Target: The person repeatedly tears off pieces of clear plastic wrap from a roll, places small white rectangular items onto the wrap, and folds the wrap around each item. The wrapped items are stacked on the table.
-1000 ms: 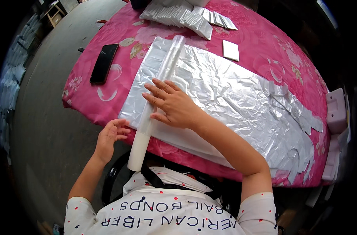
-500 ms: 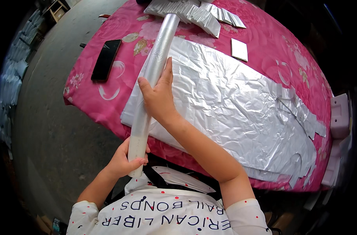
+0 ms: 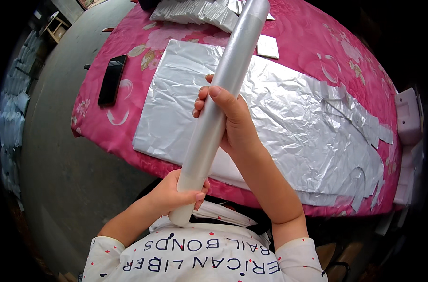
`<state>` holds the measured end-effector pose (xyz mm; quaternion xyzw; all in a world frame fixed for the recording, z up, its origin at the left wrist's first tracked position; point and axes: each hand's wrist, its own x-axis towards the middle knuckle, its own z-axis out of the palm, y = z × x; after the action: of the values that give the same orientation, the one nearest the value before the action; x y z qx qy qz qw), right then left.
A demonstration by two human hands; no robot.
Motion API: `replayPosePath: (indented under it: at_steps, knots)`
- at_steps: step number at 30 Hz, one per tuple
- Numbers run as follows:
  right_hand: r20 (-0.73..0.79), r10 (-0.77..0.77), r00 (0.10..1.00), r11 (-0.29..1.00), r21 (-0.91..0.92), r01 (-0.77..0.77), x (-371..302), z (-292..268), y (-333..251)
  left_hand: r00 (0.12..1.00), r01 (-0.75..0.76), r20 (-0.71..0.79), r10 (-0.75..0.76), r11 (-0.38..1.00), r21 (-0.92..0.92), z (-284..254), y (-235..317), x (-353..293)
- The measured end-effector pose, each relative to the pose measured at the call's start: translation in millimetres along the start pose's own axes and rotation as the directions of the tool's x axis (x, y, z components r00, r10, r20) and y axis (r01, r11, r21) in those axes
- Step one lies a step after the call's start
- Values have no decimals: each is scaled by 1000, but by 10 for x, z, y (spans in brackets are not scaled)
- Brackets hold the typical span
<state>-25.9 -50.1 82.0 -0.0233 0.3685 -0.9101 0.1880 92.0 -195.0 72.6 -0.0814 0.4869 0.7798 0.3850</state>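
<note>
Across both hands lies a long tube wrapped in clear plastic film [image 3: 214, 117], slanting from near my chest up over the table. My left hand [image 3: 183, 191] is closed round its bare, whitish lower end. Further up, my right hand [image 3: 225, 113] grips the wrapped part, thumb on top and fingers curling round the far side. Beneath the tube a stack of flat silvery-white plastic bags [image 3: 289, 117] is spread out, crinkled and shiny, with cut handle ends [image 3: 359, 127] toward the right.
A pink flowered cloth [image 3: 91, 113] covers the table. A black phone [image 3: 112, 81] lies at the left. Several folded plastic packets [image 3: 195, 13] are bunched at the far edge, with one white packet [image 3: 268, 47] apart. Pinkish-white containers [image 3: 408, 117] stand beyond the right edge.
The tube has risen off the bags and tilted to the right, its upper end nearer. My right hand, flat along it before, now wraps round it.
</note>
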Motion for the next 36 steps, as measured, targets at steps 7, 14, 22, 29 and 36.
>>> replayPosePath:
  at_steps: [7, 14, 22, 29, 36]
  knots:
    - [65, 19, 998, 990, 139, -28, -125, -89, 56, 997, 58, 64, -54, 996, -70, 83, 69, 96]
    - [-132, -5, 991, 999, -41, -1, -116, -164, -26, 997, 55, 56, -53, 998, -38, 7, 52, 300]
    - [-153, -61, 986, 998, -36, 56, -138, -248, -100, 974, 13, 228, -7, 1000, -22, 43, 100, 409]
    - [-207, 17, 978, 954, -289, -77, -357, -344, 268, 998, -30, -52, 41, 980, 198, -26, 110, 547]
    - [-334, 29, 942, 995, -81, -60, -235, -703, -1, 968, 250, -94, -232, 915, 316, -310, 14, 202]
